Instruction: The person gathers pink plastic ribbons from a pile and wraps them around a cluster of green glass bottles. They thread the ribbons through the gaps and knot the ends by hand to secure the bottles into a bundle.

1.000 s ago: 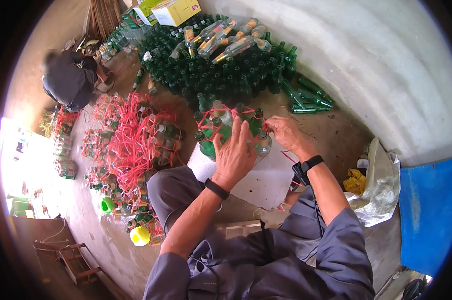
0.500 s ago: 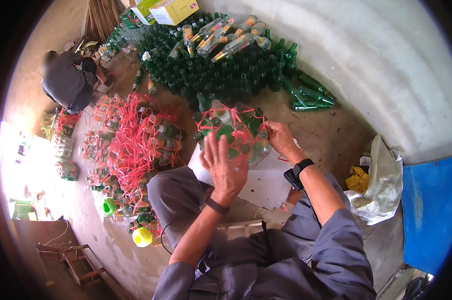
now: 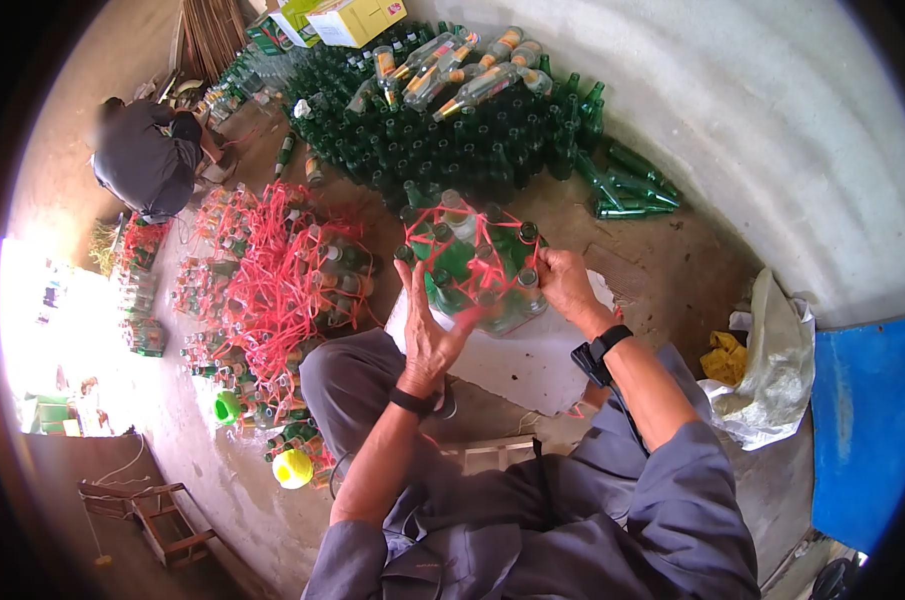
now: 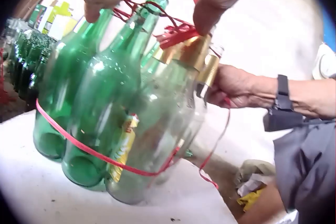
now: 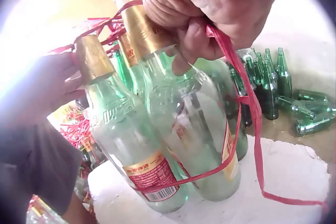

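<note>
A bundle of glass bottles (image 4: 107, 85), mostly green and some pale with gold foil necks, stands upright on a white board (image 3: 532, 372). Red plastic ribbon (image 5: 255, 124) runs around the bodies and crosses between the necks. My left hand (image 3: 429, 345) is at the near left of the bundle, fingers straight and spread from the thumb; in the left wrist view its fingertips reach the necks. At the right side, my right hand (image 3: 569, 287) has curled fingers pinching the ribbon beside a gold foil neck (image 5: 144, 29). A loose ribbon end hangs below it.
Many green bottles (image 3: 422, 150) stand behind, with labelled clear bottles lying on top. Left are ribbon-tied bundles (image 3: 272, 270). Green bottles (image 3: 637, 190) lie by the wall. A white sack (image 3: 772, 370) and blue panel (image 3: 862, 430) are at right. A person (image 3: 147, 160) crouches far left.
My left hand has moved from over the near bottle necks to the bundle's left side, its thumb now spread away. My right hand stays at the right side of the bundle.
</note>
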Tool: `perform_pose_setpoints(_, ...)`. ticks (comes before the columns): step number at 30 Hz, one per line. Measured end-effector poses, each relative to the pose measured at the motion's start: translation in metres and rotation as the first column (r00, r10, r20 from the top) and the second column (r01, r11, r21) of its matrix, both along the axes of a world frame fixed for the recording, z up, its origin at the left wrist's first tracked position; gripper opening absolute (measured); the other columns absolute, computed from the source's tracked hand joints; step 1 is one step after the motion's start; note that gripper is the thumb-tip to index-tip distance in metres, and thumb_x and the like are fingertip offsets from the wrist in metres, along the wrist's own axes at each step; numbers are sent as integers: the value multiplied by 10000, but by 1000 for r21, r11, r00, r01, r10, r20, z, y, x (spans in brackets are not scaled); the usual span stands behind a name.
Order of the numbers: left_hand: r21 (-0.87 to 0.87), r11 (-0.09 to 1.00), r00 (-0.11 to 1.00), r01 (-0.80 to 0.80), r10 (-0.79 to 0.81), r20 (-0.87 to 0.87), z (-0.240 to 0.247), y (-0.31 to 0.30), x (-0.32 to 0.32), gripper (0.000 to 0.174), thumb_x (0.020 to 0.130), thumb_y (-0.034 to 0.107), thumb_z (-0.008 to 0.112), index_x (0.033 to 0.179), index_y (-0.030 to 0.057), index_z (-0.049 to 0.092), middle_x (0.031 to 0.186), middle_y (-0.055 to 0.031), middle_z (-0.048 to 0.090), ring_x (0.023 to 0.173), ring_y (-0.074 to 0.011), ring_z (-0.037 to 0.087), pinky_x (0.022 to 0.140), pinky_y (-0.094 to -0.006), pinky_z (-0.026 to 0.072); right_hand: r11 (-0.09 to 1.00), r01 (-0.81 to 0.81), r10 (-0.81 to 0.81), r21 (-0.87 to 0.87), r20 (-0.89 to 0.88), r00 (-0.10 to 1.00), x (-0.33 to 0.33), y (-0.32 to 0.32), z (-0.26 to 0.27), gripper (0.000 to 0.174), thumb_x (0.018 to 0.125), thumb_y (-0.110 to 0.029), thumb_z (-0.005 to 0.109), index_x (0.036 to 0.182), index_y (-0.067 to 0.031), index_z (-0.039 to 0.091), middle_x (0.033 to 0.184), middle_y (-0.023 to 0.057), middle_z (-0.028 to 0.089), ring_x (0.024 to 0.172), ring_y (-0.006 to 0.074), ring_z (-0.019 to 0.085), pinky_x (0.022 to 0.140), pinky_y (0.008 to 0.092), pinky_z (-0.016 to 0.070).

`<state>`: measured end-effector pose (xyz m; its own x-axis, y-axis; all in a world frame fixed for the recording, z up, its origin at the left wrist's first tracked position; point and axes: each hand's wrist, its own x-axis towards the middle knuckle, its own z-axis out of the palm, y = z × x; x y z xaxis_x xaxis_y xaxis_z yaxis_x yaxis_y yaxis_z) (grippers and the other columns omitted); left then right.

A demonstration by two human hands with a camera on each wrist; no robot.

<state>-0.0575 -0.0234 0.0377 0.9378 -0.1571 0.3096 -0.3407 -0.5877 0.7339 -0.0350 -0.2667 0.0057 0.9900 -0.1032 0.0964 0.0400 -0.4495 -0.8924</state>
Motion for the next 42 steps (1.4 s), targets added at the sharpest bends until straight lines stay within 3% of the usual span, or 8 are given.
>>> perform_pose_setpoints(4,-51,987,983,155,-159,-91,9,22,24,1012,752,295,840,1549,91,250,1645,-234,23,1471,-399,271,1152,-466,345,998,49,-52,40,57,997,-15,18,10,135,906,-120,626,870,-4,686,755,281,591,676,457,594,589,400,489)
perform_pose_setpoints(8,-77,994,983,79,-90,-162,38,32,26,658,716,100,723,1350,36,561,1525,-261,389,1398,-401,412,1107,-446,398,988,154,-155,24,41,987,-23,26,-1,200,915,-141,627,812,22,679,693,271,585,643,435,618,571,420,487)
perform_pose_setpoints(9,79,996,997,-35,29,73,42,25,31,460,701,17,644,1160,12,674,1330,-198,613,1308,-364,517,1050,-463,428,987,159,-159,36,-5,987,-22,27,-1,243,921,-168,628,787,29,680,659,256,595,609,413,627,566,425,484)
perform_pose_setpoints(13,221,975,911,22,-110,396,82,-7,27,301,739,0,661,1035,45,689,1095,-75,705,1060,-288,606,943,-421,454,982,170,-153,83,-174,973,-21,23,7,369,915,-287,651,724,28,680,603,209,616,549,343,639,550,423,479)
perform_pose_setpoints(22,477,741,831,472,-555,41,57,-61,65,283,729,12,682,996,96,729,1024,-64,718,1119,-282,575,986,-433,408,961,278,-274,5,-142,951,-3,27,2,590,835,-503,718,644,53,673,535,166,615,515,258,639,533,400,481)
perform_pose_setpoints(25,409,773,851,484,-525,-14,50,-63,69,296,730,19,682,1003,118,740,996,-45,715,1108,-262,574,1007,-425,374,958,286,-279,31,-139,950,-5,25,14,567,823,-490,724,679,57,694,566,195,632,566,308,677,567,414,507)
perform_pose_setpoints(27,384,788,857,482,-515,-21,50,-63,69,294,733,22,685,1005,120,740,985,-39,712,1103,-257,574,1010,-426,367,968,250,-235,7,-313,920,-5,22,27,368,812,-417,708,971,-86,734,855,246,688,904,444,662,729,485,539)
perform_pose_setpoints(42,469,764,814,443,-562,145,61,-63,72,152,701,127,748,852,141,738,834,8,698,985,-230,547,980,-439,321,997,81,-75,6,-299,951,-7,10,38,351,806,-350,697,907,-15,712,851,279,676,892,439,672,750,495,528)
